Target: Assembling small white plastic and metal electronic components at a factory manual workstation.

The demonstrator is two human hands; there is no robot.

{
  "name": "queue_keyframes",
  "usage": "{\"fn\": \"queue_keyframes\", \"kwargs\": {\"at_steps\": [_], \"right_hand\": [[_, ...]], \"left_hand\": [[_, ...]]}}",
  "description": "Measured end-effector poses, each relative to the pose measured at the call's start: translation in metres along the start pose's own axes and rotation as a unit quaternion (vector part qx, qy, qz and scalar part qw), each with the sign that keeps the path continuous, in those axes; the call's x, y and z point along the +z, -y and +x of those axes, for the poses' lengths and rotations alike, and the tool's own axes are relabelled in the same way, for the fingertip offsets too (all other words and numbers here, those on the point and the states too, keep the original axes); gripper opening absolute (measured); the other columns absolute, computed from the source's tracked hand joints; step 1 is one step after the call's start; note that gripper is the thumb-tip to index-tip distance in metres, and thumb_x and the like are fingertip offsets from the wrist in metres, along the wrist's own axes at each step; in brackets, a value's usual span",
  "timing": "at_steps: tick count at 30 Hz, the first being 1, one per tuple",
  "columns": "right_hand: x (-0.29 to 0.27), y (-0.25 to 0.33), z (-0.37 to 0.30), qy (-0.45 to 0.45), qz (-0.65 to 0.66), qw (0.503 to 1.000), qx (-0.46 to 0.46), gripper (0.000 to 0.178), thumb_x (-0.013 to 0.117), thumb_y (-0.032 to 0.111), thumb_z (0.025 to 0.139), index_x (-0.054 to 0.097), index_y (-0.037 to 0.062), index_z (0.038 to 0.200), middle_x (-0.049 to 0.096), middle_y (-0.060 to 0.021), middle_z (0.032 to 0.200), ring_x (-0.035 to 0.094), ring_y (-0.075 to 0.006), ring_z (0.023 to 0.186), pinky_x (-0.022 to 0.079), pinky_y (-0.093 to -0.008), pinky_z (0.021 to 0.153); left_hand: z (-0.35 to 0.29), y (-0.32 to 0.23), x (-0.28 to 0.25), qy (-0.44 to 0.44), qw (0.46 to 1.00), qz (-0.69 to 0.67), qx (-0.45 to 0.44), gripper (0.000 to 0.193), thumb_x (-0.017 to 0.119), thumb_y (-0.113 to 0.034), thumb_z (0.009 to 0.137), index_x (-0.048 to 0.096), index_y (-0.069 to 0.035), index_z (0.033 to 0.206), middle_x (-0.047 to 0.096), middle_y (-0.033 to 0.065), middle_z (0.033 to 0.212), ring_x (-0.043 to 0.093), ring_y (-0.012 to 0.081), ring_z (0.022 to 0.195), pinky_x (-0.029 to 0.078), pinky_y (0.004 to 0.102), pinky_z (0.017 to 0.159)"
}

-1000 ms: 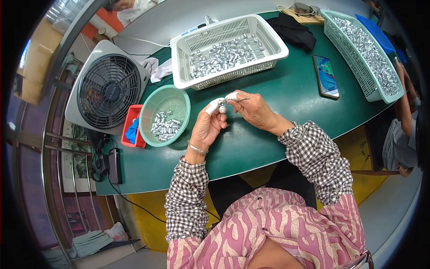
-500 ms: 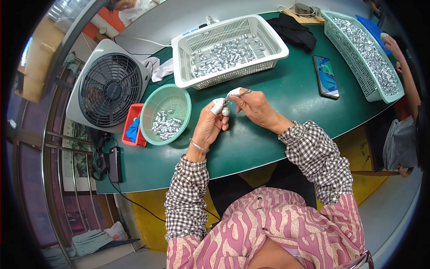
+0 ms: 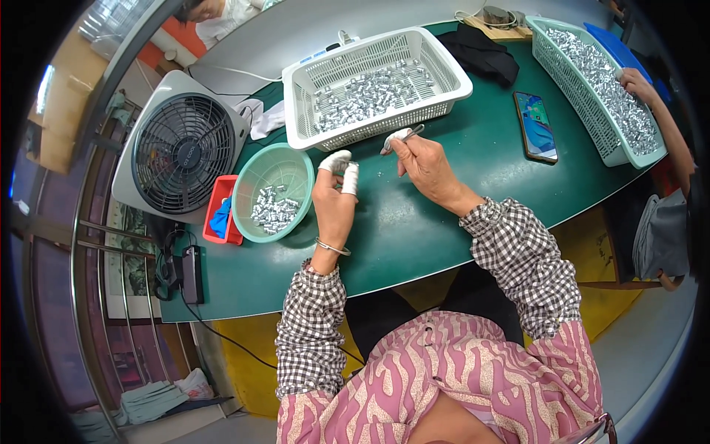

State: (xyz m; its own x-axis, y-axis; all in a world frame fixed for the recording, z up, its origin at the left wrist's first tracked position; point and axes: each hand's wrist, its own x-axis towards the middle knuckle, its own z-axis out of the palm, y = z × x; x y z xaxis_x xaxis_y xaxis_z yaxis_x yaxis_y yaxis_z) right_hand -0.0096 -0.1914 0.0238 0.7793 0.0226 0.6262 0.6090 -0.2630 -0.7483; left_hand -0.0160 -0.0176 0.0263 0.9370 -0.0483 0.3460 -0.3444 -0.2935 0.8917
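My left hand (image 3: 336, 196), white tape wrapped round its fingertips, is closed between the green bowl and the white basket. A small silvery metal piece seems pinched at its fingertips, mostly hidden by the taped fingers. Farther right, my right hand (image 3: 425, 166) grips a slim metal hand tool (image 3: 417, 131); its exact kind does not show. The two hands are apart. Left of my left hand stands the round light-green bowl (image 3: 302, 161) with small silvery metal parts (image 3: 274, 210) inside. Beyond both hands, the white slotted basket (image 3: 307, 140) contains more such parts (image 3: 373, 95).
A box fan (image 3: 181, 148) and a red bin (image 3: 233, 235) with blue cloth stand at left. A phone (image 3: 536, 127) lies at right, near a pale-green basket (image 3: 573, 111) full of parts, where another person's hand (image 3: 637, 83) reaches in. Black cloth (image 3: 481, 55) lies behind.
My hands were together and have separated: the left turned upward and moved slightly left, the right drew up and right with the tool. The other person's hand has moved down onto the parts.
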Motion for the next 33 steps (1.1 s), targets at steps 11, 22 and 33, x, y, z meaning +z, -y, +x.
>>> {"fn": "queue_keyframes", "kwargs": {"at_steps": [11,22,33], "right_hand": [[0.003,0.001,-0.006,-0.024,-0.045,0.998,-0.035,0.022,0.048,0.014,0.092,0.057,-0.0018,0.080,0.056,-0.0079,0.061,0.051,-0.0136,0.045,0.040,-0.0276,0.043],[-0.022,0.002,-0.002,0.092,-0.038,0.990,0.103,0.026,0.044,0.018,0.093,0.057,-0.0027,0.084,0.064,-0.0055,0.076,0.054,-0.0088,0.049,0.043,-0.0225,0.047],[-0.100,0.010,-0.061,-0.005,0.068,0.974,0.214,0.030,0.043,0.025,0.094,0.057,-0.0003,0.086,0.064,-0.0100,0.085,0.053,-0.0095,0.054,0.045,-0.0213,0.052]], "left_hand": [[-0.012,0.025,0.003,0.093,0.915,0.374,0.121,0.014,0.063,-0.018,0.079,0.056,-0.006,0.083,0.062,0.0110,0.078,0.059,0.0310,0.064,0.046,0.0379,0.053],[0.003,0.032,-0.002,-0.023,0.935,0.288,0.204,0.014,0.064,-0.017,0.079,0.058,-0.006,0.085,0.062,0.0115,0.075,0.060,0.0301,0.064,0.047,0.0371,0.054],[-0.002,0.033,0.003,-0.019,0.942,0.259,0.215,0.015,0.065,-0.019,0.079,0.060,-0.006,0.085,0.061,0.0118,0.065,0.060,0.0273,0.059,0.046,0.0357,0.052]]}}
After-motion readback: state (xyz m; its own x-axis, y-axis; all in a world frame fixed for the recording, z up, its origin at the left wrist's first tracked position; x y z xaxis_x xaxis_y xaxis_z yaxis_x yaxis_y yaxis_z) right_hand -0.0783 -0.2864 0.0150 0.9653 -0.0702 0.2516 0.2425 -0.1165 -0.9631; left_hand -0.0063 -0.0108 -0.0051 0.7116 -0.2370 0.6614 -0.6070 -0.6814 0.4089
